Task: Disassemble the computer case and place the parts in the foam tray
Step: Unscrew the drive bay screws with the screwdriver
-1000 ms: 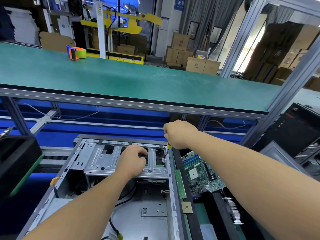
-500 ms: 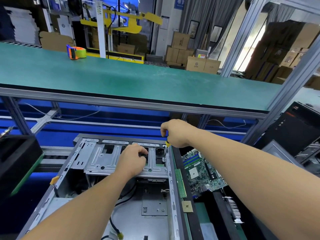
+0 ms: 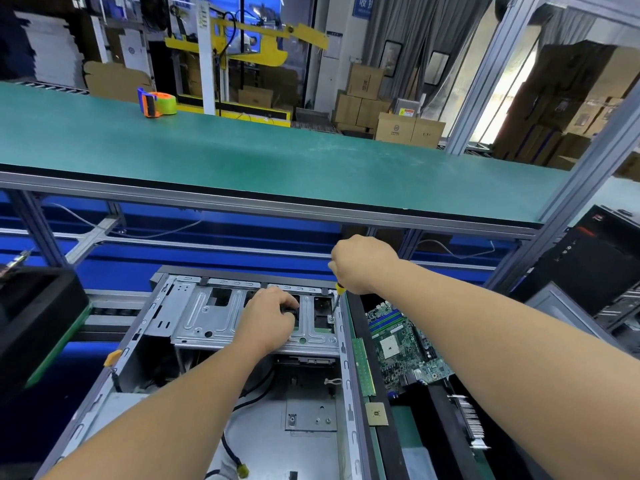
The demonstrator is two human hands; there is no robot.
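An open grey computer case [image 3: 145,327] lies flat in front of me. Across its far end sits a silver drive cage [image 3: 204,317]. My left hand [image 3: 268,318] rests on the cage, its fingers curled into one of the cage's openings. My right hand [image 3: 363,263] grips a yellow-handled screwdriver [image 3: 337,299] held upright, tip down on a screw at the cage's right end. To the right, the black foam tray [image 3: 367,327] holds a green motherboard [image 3: 405,344], a memory stick [image 3: 363,367] and a small square chip [image 3: 376,413].
A green-topped shelf [image 3: 277,157] runs across above the case, with a tape dispenser [image 3: 157,103] on it. A black foam block [image 3: 31,320] stands at the left. Black computer cases [image 3: 595,265] stand at the right. Loose cables [image 3: 239,459] lie inside the case.
My right hand has shifted slightly left and up on the screwdriver, turning it. The left hand has stayed on the drive cage.
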